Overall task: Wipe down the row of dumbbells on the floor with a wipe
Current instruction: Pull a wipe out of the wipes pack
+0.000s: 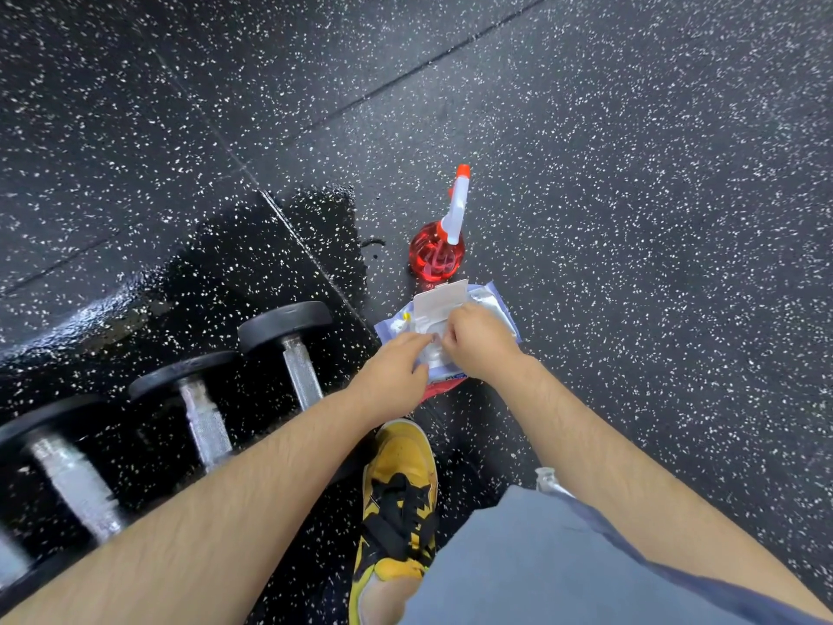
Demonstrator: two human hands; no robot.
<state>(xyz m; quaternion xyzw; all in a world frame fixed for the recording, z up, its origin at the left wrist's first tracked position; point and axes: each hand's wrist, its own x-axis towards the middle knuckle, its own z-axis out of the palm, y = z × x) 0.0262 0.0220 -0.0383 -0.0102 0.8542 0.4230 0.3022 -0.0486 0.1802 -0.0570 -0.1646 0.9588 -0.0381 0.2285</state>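
Black rubber floor (631, 218), speckled white, carries the dumbbells (288, 340) in a row at the near left, running off the left edge; their steel handles are partly blurred. Just right of the row lies the pack (493, 304), its lid (439, 300) flipped up. The left hand (392, 372) grips the pack's near edge between thumb and fingers. The right hand (478, 340) sits on the opening with its fingers curled tight; whether they already pinch a wipe I cannot tell, since the knuckles hide it. A red spray bottle (435, 250) stands just beyond the pack, and a wet patch (270, 245) darkens the floor beyond the row. By my reading the job is at its very start: a wipe is being fetched, no hand is on a dumbbell, and the whole row remains to be wiped.
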